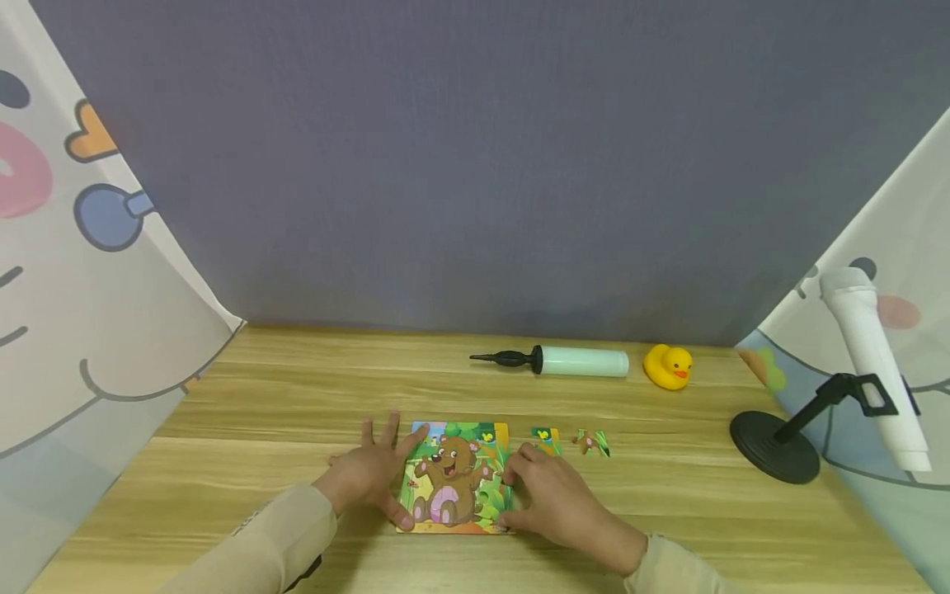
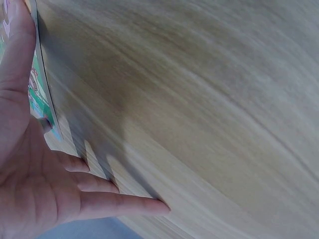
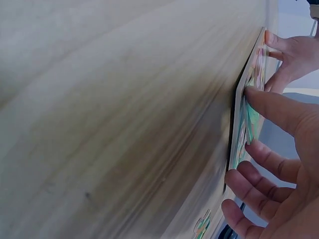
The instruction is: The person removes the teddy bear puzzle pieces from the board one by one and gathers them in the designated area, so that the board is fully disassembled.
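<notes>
A jigsaw puzzle (image 1: 449, 483) with a brown bear on a green garden scene lies flat on the wooden table. My left hand (image 1: 369, 473) has its fingers spread at the puzzle's left side, thumb on the lower left corner and index finger at the upper left. At the right edge, my right hand (image 1: 552, 499) pinches a green puzzle piece (image 3: 248, 119) between thumb and index finger, tilted close over the board. In the right wrist view its other fingers are bent beside the board's edge. Two small groups of loose pieces (image 1: 546, 438) (image 1: 591, 442) lie right of the puzzle.
Along the back of the table (image 1: 297, 388) lie a hand pump (image 1: 583, 361) with a black nozzle and a yellow rubber duck (image 1: 668, 367). A white microphone (image 1: 876, 363) on a black stand (image 1: 775, 446) is at the right. A grey panel (image 1: 475, 165) stands behind.
</notes>
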A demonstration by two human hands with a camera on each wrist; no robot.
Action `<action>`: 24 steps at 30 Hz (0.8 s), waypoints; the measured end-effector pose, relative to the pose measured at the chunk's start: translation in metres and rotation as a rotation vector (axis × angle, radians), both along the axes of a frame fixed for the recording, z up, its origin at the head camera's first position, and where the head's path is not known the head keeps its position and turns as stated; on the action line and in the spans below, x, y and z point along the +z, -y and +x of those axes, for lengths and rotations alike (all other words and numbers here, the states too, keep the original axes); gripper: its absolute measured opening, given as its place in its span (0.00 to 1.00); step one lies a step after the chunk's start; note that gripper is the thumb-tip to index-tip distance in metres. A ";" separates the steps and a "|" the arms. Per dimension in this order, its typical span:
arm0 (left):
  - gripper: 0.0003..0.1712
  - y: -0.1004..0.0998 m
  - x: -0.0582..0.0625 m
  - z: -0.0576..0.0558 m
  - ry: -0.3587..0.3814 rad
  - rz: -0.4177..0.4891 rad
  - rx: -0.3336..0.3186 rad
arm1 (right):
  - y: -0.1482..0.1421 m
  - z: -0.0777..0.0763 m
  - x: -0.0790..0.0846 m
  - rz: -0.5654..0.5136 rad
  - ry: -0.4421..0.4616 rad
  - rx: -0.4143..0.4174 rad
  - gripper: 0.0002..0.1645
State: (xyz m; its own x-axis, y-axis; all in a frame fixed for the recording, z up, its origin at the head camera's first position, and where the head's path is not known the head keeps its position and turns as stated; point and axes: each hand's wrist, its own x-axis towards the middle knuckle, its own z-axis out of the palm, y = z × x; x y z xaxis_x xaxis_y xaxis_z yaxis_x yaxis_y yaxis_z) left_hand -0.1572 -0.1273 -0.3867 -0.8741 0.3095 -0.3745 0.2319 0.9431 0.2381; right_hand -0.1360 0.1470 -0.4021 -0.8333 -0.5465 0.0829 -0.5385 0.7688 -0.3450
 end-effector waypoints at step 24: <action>0.77 0.000 -0.003 -0.001 0.006 0.004 0.011 | 0.003 -0.013 0.000 -0.037 0.086 0.032 0.23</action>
State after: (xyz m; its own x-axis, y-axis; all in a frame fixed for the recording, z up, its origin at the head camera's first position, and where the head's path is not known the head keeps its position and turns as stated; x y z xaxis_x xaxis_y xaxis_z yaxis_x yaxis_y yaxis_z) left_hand -0.1583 -0.1278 -0.3895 -0.8753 0.3009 -0.3785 0.2198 0.9448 0.2429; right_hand -0.1490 0.1442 -0.4020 -0.8201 -0.5713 0.0319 -0.5300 0.7375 -0.4187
